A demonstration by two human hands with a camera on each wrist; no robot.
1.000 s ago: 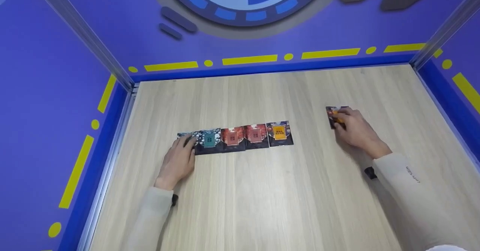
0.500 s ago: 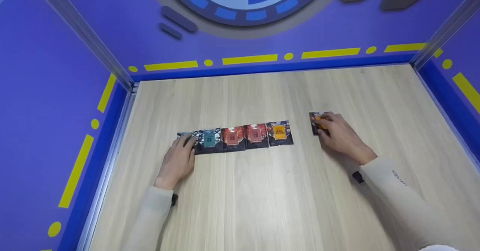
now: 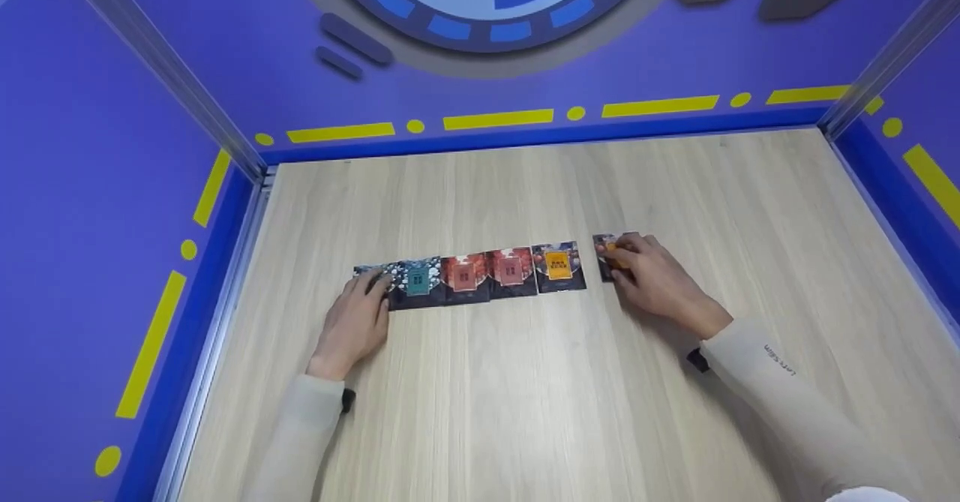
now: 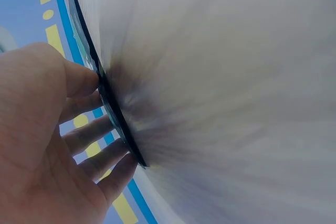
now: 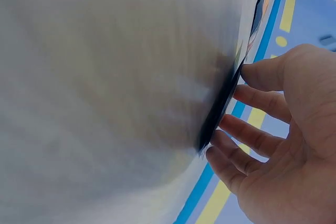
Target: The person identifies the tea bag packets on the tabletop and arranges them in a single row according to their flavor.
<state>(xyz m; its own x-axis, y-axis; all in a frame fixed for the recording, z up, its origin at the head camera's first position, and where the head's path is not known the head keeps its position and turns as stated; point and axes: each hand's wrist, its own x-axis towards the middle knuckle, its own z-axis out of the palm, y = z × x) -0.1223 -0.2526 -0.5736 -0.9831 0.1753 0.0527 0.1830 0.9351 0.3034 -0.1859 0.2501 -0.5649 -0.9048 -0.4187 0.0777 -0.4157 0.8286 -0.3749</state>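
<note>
Flat printed sachets lie in a row on the wooden table in the head view. At the row's left end, my left hand (image 3: 351,326) rests its fingertips on a dark sachet (image 4: 123,124), covering most of it. Beside it lie a green-label sachet (image 3: 418,278), two red-label sachets, left (image 3: 465,278) and right (image 3: 511,271), and an orange-label sachet (image 3: 558,266). Right of a small gap, my right hand (image 3: 664,277) presses spread fingertips on another orange-label sachet (image 3: 604,254), partly hidden beneath them. In the right wrist view this sachet (image 5: 220,108) lies flat under the fingers.
The wooden table (image 3: 487,397) stretches in front of and behind the row. Blue-purple panels with yellow marks, such as the back wall (image 3: 487,89), enclose it on the left, back and right. A metal rail (image 3: 217,322) runs along its left edge.
My right hand has slid its orange-label sachet leftward and slightly nearer, narrowing the gap to the row. The left hand and the other sachets have stayed in place.
</note>
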